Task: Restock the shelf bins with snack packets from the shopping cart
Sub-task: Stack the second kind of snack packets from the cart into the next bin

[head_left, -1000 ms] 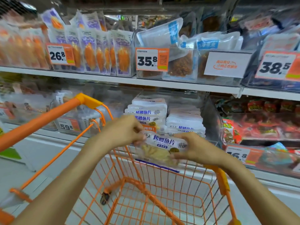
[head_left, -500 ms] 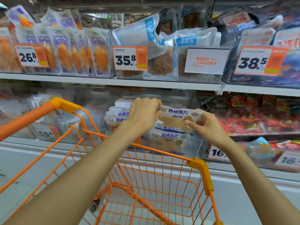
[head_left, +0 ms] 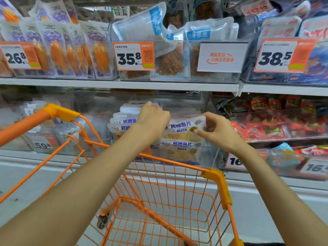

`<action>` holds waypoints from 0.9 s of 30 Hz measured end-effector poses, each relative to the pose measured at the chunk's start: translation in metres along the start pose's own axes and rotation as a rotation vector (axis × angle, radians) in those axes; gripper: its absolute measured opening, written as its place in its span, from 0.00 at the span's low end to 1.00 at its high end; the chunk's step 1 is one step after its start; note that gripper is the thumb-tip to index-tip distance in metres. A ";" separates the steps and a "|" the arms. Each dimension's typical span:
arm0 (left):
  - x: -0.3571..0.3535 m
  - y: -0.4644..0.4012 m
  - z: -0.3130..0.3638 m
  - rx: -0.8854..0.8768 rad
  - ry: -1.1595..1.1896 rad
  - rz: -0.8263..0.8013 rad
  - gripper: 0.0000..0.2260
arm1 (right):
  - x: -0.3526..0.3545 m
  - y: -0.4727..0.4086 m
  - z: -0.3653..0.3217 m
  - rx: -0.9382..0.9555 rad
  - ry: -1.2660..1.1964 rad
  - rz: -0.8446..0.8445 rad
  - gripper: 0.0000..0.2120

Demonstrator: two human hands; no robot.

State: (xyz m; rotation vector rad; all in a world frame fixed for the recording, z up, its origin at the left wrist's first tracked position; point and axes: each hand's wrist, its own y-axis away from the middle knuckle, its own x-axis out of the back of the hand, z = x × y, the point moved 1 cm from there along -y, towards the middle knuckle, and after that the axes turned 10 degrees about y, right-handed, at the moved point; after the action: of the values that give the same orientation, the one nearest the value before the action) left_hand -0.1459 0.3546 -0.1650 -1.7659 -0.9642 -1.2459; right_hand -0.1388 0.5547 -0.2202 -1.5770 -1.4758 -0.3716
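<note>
Both grips clamp one packet: left hand (head_left: 152, 119) and right hand (head_left: 215, 132) pinch its ends over the bin (head_left: 209, 155), atop the front stack. Bin looks well filled; the cart (head_left: 215, 176) shows empty, so I judge restocking nearly done.

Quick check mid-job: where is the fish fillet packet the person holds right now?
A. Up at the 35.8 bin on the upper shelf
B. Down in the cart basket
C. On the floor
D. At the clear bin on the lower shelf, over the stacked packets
D: both the left hand and right hand hold the fish fillet packet at the clear bin on the lower shelf, above the stacked packets of the same kind.
</note>
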 end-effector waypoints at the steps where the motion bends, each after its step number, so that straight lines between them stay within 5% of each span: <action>1: 0.001 -0.003 0.001 0.003 -0.047 -0.005 0.07 | 0.002 -0.001 -0.002 0.010 0.048 0.033 0.10; 5: 0.002 -0.010 0.006 -0.077 -0.045 0.032 0.05 | 0.009 0.000 0.002 -0.024 0.280 0.000 0.06; 8: 0.000 -0.010 0.007 -0.155 0.007 0.061 0.16 | 0.009 0.004 0.002 -0.021 0.403 -0.043 0.08; 12: 0.004 -0.012 0.011 -0.181 -0.044 0.057 0.10 | 0.003 0.000 -0.004 0.005 0.488 -0.105 0.12; 16: 0.000 -0.013 0.014 -0.197 -0.098 0.025 0.19 | 0.000 -0.007 -0.016 0.010 0.579 -0.234 0.07; 20: -0.017 -0.018 0.012 -0.175 -0.075 -0.037 0.09 | -0.003 -0.017 -0.015 -0.022 0.604 -0.310 0.08; 25: -0.014 -0.022 0.011 -0.214 -0.027 -0.125 0.10 | 0.007 -0.033 -0.023 -0.064 0.609 -0.558 0.12; 27: -0.008 -0.023 0.008 -0.220 0.002 -0.122 0.08 | 0.013 -0.037 -0.030 -0.020 0.661 -0.514 0.11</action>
State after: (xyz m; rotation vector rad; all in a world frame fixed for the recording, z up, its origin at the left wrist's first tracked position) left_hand -0.1651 0.3707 -0.1712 -1.8958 -0.9771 -1.4791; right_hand -0.1586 0.5345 -0.1789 -0.9198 -1.3136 -1.0890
